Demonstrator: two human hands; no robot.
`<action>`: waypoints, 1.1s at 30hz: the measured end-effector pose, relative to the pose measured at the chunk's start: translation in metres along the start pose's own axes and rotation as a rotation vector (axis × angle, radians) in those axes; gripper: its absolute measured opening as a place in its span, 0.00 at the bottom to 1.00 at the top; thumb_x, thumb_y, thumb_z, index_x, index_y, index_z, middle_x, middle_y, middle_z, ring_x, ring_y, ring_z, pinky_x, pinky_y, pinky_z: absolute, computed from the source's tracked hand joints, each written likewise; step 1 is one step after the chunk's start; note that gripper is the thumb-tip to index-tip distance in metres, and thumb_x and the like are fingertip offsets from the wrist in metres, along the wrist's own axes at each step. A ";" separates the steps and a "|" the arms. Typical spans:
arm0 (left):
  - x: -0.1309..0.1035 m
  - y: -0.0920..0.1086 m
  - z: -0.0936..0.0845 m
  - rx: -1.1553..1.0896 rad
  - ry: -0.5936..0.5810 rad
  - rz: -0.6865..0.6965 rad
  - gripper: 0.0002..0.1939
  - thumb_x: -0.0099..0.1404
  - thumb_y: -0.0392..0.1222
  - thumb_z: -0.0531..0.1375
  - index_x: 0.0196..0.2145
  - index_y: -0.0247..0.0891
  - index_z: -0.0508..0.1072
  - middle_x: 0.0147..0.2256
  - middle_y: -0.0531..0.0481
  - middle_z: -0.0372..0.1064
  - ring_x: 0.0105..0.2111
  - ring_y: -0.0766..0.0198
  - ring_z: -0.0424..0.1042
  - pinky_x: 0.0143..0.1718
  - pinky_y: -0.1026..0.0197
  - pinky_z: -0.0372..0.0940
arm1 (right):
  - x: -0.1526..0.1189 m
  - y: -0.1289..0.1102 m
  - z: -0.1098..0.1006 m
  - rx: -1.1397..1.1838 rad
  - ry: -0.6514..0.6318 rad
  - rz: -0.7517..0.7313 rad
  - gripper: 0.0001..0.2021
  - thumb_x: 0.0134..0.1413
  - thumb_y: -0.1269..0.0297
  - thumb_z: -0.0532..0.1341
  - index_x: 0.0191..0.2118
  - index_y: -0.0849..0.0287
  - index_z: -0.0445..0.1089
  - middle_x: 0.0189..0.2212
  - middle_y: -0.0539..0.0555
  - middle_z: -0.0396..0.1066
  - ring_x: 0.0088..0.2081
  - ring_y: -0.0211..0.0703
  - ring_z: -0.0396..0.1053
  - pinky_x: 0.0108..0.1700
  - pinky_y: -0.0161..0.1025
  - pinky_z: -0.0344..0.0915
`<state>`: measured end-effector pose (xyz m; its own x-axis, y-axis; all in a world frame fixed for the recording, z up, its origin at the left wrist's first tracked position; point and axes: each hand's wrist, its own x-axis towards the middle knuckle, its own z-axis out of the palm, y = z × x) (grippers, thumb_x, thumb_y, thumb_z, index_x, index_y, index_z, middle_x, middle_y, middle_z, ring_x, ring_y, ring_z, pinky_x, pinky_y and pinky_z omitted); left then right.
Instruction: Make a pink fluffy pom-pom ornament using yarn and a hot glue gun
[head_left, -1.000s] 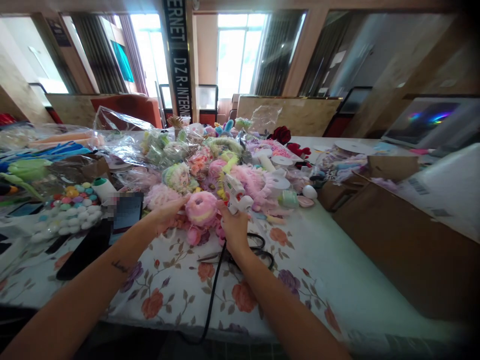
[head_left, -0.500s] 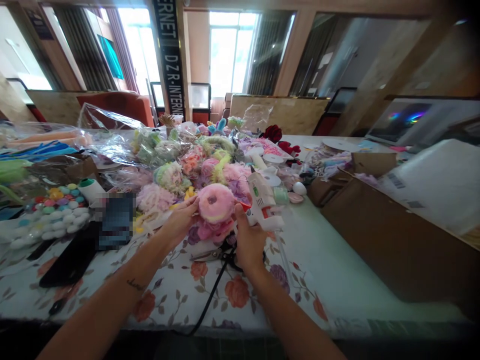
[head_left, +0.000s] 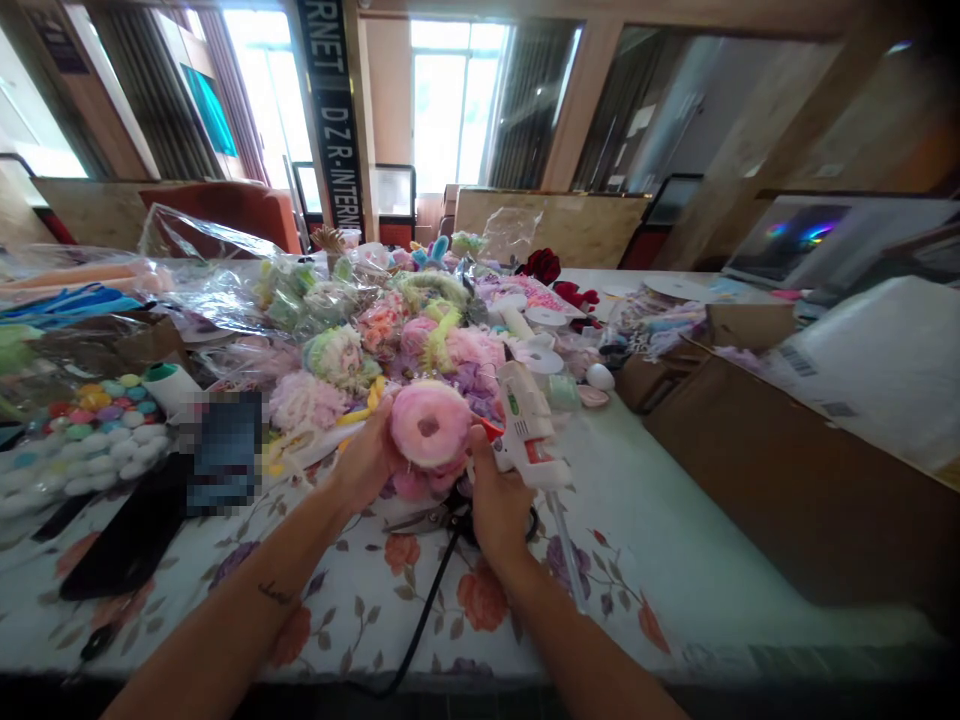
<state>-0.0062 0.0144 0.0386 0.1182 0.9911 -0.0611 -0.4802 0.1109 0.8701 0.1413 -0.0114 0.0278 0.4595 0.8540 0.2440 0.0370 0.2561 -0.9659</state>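
- Two bare hands work at the middle of the floral tablecloth (head_left: 420, 590), and everything below is placed against the pink fluffy ring (head_left: 431, 425) held between them.
- Far left of the ring lies a tray of coloured pompoms (head_left: 90, 430), with a black flat case (head_left: 127, 545) in front of it.
- Just left of the ring, the left hand (head_left: 367, 460) cups its side, fingers curled around the fluff and gripping it.
- The ring itself is lifted clear of the cloth, its hole facing the camera.
- Behind the ring spreads a heap of pastel fluffy pieces (head_left: 390, 330).
- Below the ring lie scissors (head_left: 431, 515) on the cloth.
- Just right of the ring, the right hand (head_left: 499, 505) is wrapped tight around the white glue gun (head_left: 525, 420), whose orange tip touches the ring's edge.
- Its black cord (head_left: 420, 620) trails toward the near table edge.
- Far right of the ring stand brown cardboard boxes (head_left: 787, 480).
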 end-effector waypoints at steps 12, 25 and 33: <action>-0.009 -0.007 -0.012 0.197 0.046 0.149 0.43 0.48 0.42 0.75 0.61 0.45 0.68 0.50 0.47 0.75 0.54 0.51 0.71 0.51 0.58 0.68 | -0.003 0.010 0.007 0.060 -0.103 0.030 0.22 0.51 0.42 0.68 0.40 0.57 0.80 0.33 0.55 0.80 0.42 0.52 0.76 0.55 0.51 0.68; -0.004 -0.002 -0.021 0.027 0.136 0.223 0.41 0.47 0.41 0.75 0.59 0.40 0.69 0.42 0.46 0.79 0.49 0.52 0.76 0.50 0.55 0.70 | 0.012 0.010 -0.018 0.098 -0.177 0.051 0.18 0.42 0.56 0.76 0.39 0.58 0.77 0.29 0.50 0.75 0.25 0.38 0.65 0.30 0.38 0.66; 0.001 -0.003 -0.028 0.081 0.105 0.240 0.47 0.43 0.36 0.76 0.61 0.40 0.68 0.45 0.45 0.77 0.52 0.51 0.74 0.52 0.55 0.68 | -0.015 -0.006 -0.063 0.053 -0.250 0.221 0.16 0.47 0.50 0.72 0.26 0.58 0.72 0.15 0.48 0.65 0.17 0.36 0.57 0.19 0.35 0.56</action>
<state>-0.0285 0.0169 0.0221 -0.0835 0.9909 0.1053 -0.4119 -0.1306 0.9018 0.1898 -0.0540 0.0248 0.2188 0.9745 0.0492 -0.0884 0.0700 -0.9936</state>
